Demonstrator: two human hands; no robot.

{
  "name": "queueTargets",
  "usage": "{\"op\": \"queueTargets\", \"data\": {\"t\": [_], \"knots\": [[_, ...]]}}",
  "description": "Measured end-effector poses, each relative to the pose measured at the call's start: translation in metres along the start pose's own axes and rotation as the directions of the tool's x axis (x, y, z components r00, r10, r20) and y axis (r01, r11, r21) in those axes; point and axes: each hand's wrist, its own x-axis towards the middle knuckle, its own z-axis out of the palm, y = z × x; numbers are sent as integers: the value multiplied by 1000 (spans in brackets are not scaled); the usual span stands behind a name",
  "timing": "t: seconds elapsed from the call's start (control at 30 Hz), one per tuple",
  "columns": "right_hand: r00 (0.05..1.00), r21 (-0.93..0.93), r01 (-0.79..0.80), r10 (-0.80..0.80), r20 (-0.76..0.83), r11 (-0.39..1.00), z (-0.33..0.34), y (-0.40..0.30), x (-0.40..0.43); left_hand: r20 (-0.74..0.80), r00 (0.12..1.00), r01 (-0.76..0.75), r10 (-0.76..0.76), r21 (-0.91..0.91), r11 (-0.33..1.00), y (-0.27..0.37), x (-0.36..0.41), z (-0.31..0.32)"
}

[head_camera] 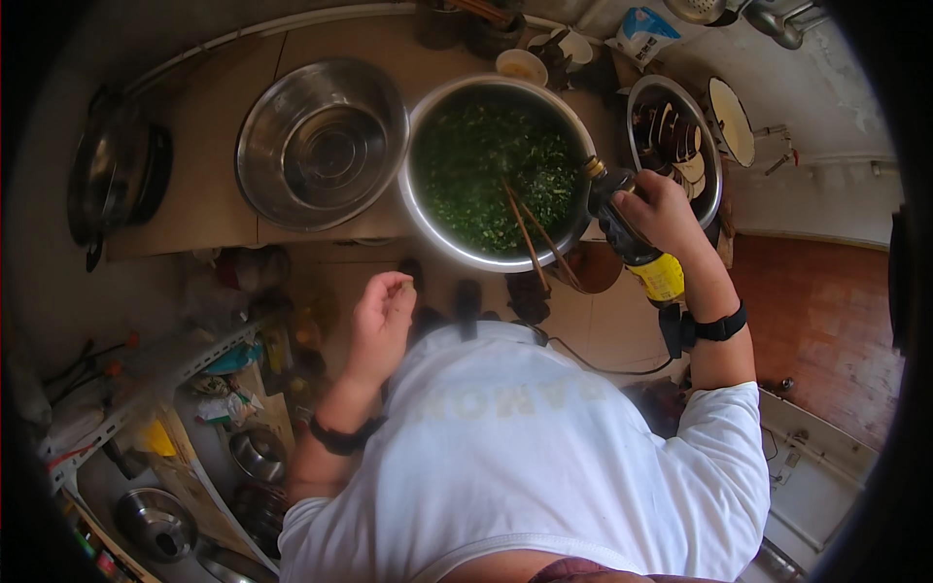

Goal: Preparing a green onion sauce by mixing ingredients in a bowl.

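My right hand (pixel 660 211) grips a dark plastic bottle (pixel 635 249) with a yellow label. The bottle is tilted, its gold-coloured top at the right rim of a large metal basin (pixel 417 211). Chopped leafy greens (pixel 488 160) fill much of that basin; I see no stream of liquid. Two wooden chopsticks (pixel 526 237) rest in the greens and lean out over the near rim. My left hand (pixel 383 313) hovers in front of the counter, fingers curled together. A small yellowish spot shows at its fingertips; whether it is a held thing is unclear.
Left of the greens stands a wide steel basin (pixel 255 171). A bowl of sliced eggplant (pixel 713 131) sits on the right, beside an enamel dish (pixel 731 120). Small bowls (pixel 522 67) stand behind. Cookware sits on a metal-framed shelf (pixel 164 382) at lower left.
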Motion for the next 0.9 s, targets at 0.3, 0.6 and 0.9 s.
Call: {"op": "queueTargets", "data": {"t": [0.3,0.6,0.9], "knots": [[997,95,67,-63,-39,993,-6,-14,22,-32,999,-2,1,-45,999,-3,-3,-7],[991,95,117,-122,55,989,9,-42,38,-87,996,-3,-2,-47,999,-5,-9,-15],[997,-11,79,-79,8,997,10,-46,43,-87,996,-2,-2,-45,999,-9,-14,-20]]}}
